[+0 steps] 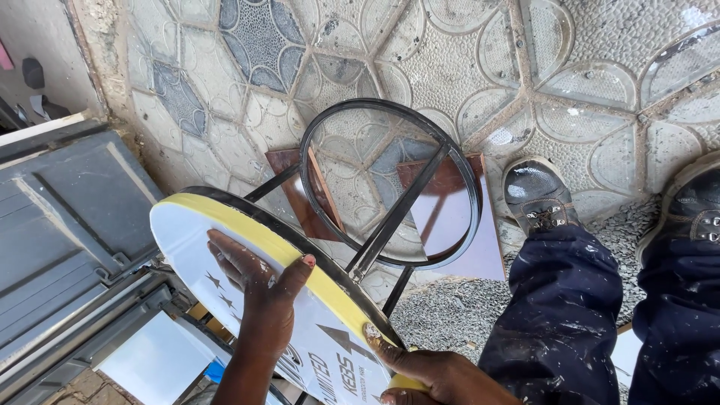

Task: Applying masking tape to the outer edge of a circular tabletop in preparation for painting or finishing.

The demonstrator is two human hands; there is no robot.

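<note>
Signboard (247,277), round and white with a yellow rim, leans on the black metal frame (390,184) at your knees. Your left hand (259,289) lies flat, fingers spread, thumb hooked over the rim; your right hand (435,375) pinches its lower edge. Patterned floor (570,67) lies open beyond.

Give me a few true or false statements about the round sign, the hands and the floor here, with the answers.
1. The left hand lies flat on the white face of the round sign. True.
2. The sign's edge band is red. False: it is yellow.
3. The right hand touches the sign's rim. True.
4. The metal ring frame is square. False: it is a black circle with a bar across.
5. The person is barefoot. False: a dark boot shows.
</note>
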